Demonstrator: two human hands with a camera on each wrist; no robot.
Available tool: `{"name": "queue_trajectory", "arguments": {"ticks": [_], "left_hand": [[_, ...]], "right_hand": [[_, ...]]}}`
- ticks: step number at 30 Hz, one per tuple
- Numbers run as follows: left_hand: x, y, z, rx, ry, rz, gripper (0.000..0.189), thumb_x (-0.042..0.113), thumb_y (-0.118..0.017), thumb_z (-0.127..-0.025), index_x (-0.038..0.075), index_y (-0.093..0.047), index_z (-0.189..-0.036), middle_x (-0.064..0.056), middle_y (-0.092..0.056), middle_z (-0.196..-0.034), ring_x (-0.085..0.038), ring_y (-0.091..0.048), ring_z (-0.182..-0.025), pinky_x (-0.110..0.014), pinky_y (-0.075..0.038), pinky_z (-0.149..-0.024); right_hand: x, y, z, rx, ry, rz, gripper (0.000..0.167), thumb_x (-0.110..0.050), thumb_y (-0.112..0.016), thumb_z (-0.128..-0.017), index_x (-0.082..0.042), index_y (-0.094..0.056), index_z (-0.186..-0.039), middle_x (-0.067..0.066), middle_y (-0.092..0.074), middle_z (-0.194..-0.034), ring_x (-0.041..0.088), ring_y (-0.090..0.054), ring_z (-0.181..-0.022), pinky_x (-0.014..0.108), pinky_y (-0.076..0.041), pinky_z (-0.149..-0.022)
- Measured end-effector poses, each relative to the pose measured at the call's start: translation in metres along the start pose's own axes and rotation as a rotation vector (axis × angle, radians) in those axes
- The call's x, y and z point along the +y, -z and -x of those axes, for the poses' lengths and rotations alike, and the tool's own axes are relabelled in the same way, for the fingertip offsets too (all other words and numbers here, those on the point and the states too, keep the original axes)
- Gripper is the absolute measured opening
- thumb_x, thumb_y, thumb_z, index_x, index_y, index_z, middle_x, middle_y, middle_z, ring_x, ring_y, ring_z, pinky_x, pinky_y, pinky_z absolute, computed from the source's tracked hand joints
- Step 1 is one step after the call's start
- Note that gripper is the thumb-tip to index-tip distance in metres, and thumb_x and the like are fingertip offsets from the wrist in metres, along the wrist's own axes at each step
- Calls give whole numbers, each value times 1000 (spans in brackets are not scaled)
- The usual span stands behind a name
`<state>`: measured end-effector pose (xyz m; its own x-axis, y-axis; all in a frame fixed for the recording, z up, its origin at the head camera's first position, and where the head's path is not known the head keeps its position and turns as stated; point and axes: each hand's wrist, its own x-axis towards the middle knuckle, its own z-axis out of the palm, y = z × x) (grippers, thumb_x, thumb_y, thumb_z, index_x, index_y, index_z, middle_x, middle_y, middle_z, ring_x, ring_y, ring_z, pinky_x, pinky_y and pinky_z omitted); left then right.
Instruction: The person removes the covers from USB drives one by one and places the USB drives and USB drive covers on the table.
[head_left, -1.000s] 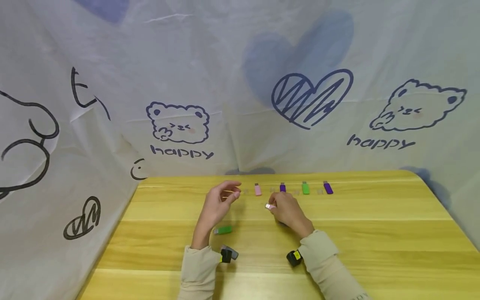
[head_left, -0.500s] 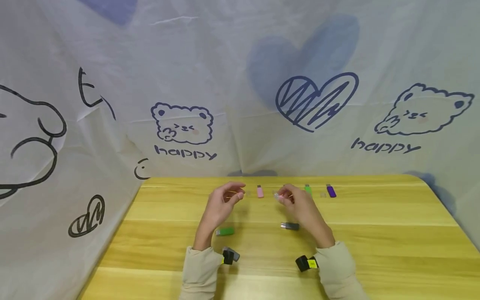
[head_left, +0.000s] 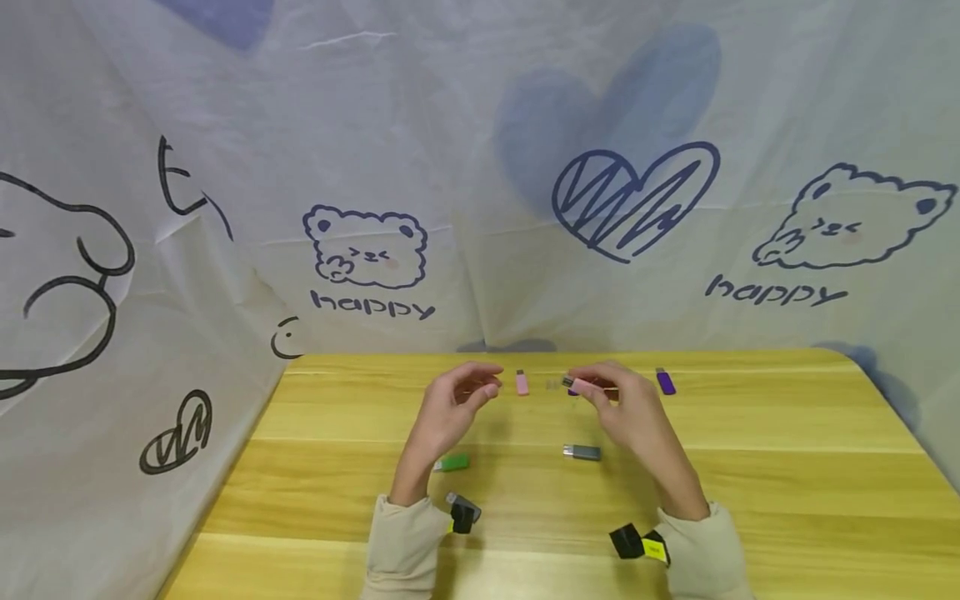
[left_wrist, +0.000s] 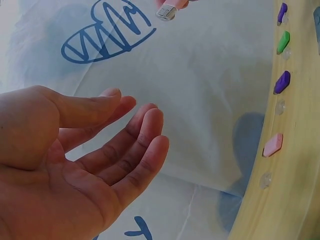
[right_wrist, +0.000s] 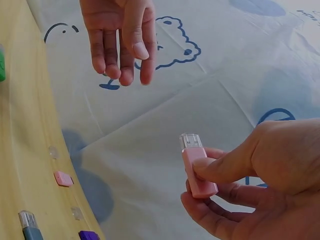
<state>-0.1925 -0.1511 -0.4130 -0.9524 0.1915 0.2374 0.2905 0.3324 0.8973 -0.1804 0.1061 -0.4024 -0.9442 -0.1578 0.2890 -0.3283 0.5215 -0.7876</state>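
Note:
Between thumb and fingers, my right hand point(head_left: 632, 408) pinches a pink USB flash drive point(right_wrist: 196, 167), held up above the table. A clear cap point(right_wrist: 190, 140) covers its plug end, which points toward the left hand. My left hand point(head_left: 452, 407) hovers to the left, fingers loosely bent and nothing in them. Another pink flash drive point(head_left: 522, 382) lies at the back of the table between the two hands. In the left wrist view, two purple drives, one green drive point(left_wrist: 283, 42) and that pink drive point(left_wrist: 273, 145) form a row, with small clear caps point(left_wrist: 265, 180) among them.
Nearer on the wooden table point(head_left: 525, 533) lie a capped green drive point(head_left: 453, 462), a grey drive point(head_left: 582, 452) and another grey drive point(head_left: 465, 505) by the left wrist. A printed cloth point(head_left: 480, 167) hangs behind the table's back edge.
My right hand has moved right with the pink flash drive and turned it, uncovering the grey drive below. The left hand stays nearly in place.

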Motion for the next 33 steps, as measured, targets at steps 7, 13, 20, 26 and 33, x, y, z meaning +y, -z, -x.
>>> {"name": "queue_trajectory", "arguments": {"ticks": [7,13,20,26,33], "left_hand": [[8,-4,1,-21,-11,4,23,5,-68,-99,4,-72,-121,-10,-74,-111,-25,-70,-104,-37,-58,-91],[14,-9,0,-62,-55,65,24,8,-68,-99,2,-70,-123,-11,-73,-112,-24,-70,-104,-32,-58,-89],[18,-15,-1,-103,-45,145,23,5,-70,-97,-1,-70,-120,-14,-73,-114,-24,-70,-103,-31,-59,-88],[19,-19,-1,-90,-35,171,14,1,-71,-96,-2,-74,-109,-15,-74,-106,-23,-72,-94,-33,-60,-84],[19,-23,0,-57,-82,116,10,1,-73,-93,-1,-75,-103,-14,-74,-105,-28,-73,-94,-31,-61,-81]], "right_hand": [[-3,-1,0,48,56,-42,16,-7,-73,-95,-3,-77,-110,10,-75,-106,25,-72,-93,44,-60,-85],[-13,-8,0,68,119,-82,12,-13,-78,-92,-8,-80,-103,5,-77,-99,21,-74,-89,42,-61,-81],[-18,-14,0,37,167,-127,11,-11,-80,-90,-9,-81,-100,1,-77,-96,18,-75,-86,35,-61,-77],[-18,-19,-2,22,200,-147,11,-7,-80,-89,-5,-80,-99,3,-77,-95,19,-75,-85,30,-61,-75],[-17,-23,0,21,236,-130,9,-5,-79,-90,-4,-79,-99,4,-76,-93,18,-75,-83,29,-61,-75]]}}
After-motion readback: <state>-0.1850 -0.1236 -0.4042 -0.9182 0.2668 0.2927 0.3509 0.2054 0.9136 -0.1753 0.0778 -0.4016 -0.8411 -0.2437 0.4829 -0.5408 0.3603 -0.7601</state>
